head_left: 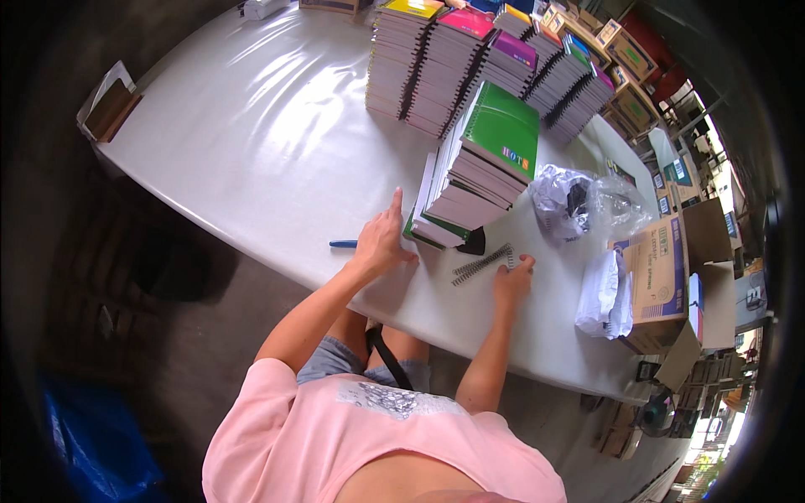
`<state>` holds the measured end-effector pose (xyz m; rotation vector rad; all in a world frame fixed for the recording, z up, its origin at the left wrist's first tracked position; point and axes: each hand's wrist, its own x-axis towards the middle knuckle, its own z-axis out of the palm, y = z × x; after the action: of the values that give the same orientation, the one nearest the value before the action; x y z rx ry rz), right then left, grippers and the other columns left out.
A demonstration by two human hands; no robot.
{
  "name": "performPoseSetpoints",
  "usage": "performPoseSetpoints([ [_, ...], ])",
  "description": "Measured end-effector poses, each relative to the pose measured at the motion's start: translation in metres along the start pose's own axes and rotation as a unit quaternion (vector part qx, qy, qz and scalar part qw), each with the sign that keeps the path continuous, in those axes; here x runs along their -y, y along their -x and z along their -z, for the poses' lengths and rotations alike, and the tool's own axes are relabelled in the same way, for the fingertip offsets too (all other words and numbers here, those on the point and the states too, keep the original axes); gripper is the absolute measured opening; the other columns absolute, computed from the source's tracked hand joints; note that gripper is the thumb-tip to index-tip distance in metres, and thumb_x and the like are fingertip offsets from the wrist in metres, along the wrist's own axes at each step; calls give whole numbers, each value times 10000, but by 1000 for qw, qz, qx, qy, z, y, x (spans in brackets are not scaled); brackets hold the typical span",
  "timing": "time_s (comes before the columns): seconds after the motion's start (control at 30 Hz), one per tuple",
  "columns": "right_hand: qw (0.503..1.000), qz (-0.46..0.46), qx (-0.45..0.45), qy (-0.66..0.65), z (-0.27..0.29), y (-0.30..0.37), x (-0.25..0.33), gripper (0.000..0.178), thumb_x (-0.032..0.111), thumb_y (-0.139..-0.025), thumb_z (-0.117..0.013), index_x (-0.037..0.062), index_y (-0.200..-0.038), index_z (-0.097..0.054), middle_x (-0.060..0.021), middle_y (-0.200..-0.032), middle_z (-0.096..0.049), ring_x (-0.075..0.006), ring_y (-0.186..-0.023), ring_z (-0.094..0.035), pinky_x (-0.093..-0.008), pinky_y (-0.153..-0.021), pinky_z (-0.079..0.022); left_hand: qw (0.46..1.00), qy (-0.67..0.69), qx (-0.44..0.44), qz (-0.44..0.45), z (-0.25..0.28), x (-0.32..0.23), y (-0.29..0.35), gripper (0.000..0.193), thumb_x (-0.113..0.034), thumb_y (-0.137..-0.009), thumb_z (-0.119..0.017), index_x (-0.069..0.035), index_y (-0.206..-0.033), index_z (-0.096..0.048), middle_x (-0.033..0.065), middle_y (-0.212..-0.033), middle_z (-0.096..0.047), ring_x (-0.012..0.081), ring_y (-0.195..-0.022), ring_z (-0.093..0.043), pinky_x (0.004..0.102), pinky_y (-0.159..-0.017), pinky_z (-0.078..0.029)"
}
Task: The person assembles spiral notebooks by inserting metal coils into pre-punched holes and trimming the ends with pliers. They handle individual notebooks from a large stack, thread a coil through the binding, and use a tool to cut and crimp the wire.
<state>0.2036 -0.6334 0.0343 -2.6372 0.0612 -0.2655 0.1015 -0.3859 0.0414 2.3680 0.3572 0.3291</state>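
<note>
My left hand (384, 239) rests on the white tabletop, open, index finger stretched forward and thumb apart. It lies beside a stack of green-covered notebooks (503, 130) with loose white page blocks under the top ones. A blue pen (342, 244) lies just left of that hand. Dark wire binding coils (482, 265) lie on the table in front of the stack. My right hand (513, 281) is at their right end, fingers bent, closed on a coil's end. A small black object (475, 241) sits at the stack's foot, its kind unclear.
Tall stacks of bound notebooks (398, 67) with coloured covers stand at the back. Clear crumpled plastic bags (566, 201) lie right of the green stack. An open cardboard box (658, 277) and a white packet (602, 293) are at the right. The table edge (210, 226) runs in front of me.
</note>
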Motion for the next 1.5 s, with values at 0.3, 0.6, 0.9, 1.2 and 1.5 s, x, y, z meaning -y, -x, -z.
performPoseSetpoints([
  [0.3, 994, 43, 97, 16, 18, 5, 30, 443, 380, -833, -531, 150, -1199, -434, -170, -1171, -495, -399, -963, -570, -495, -811, -452, 996, 31, -85, 4, -30, 1, -18, 1209, -182, -469, -861, 43, -1410, -136, 216, -979, -602, 385, -912, -570, 423, -786, -468],
  [0.6, 976, 95, 194, 17, 12, -18, 7, 522, 447, -730, -673, 175, -1154, -536, -130, -1106, -532, -350, -964, -583, -469, -809, -460, 991, 67, -112, -16, -34, 17, -25, 1219, -209, -415, -887, 39, -1399, -210, 226, -1013, -602, 385, -929, -587, 398, -799, -475],
  [0.9, 948, 171, 247, -106, 14, -63, -52, 433, 176, -661, -761, 52, -1046, -605, -70, -879, -588, -177, -824, -550, -298, -756, -455, 992, 41, -110, -37, -56, -5, -40, 1278, -182, -465, -862, 74, -1408, -37, 253, -938, -592, 416, -863, -580, 426, -771, -465],
  [1.2, 952, 80, 285, -79, 38, -78, -68, 421, 179, -653, -741, 81, -1043, -617, -85, -892, -601, -197, -832, -571, -315, -756, -465, 998, 47, -40, 17, -52, -4, -55, 1296, -235, -507, -857, 37, -1417, 25, 235, -1035, -586, 390, -946, -571, 389, -824, -462],
  [1.5, 880, 36, 128, -457, 102, -89, 73, 517, 532, -850, -548, 119, -1162, -528, -28, -813, -535, -28, -433, -324, -196, -370, -189, 985, -154, 53, -56, 35, 19, 62, 879, -419, -615, -774, -206, -1368, -375, 99, -1338, -438, 328, -1253, -368, 647, -966, -220],
])
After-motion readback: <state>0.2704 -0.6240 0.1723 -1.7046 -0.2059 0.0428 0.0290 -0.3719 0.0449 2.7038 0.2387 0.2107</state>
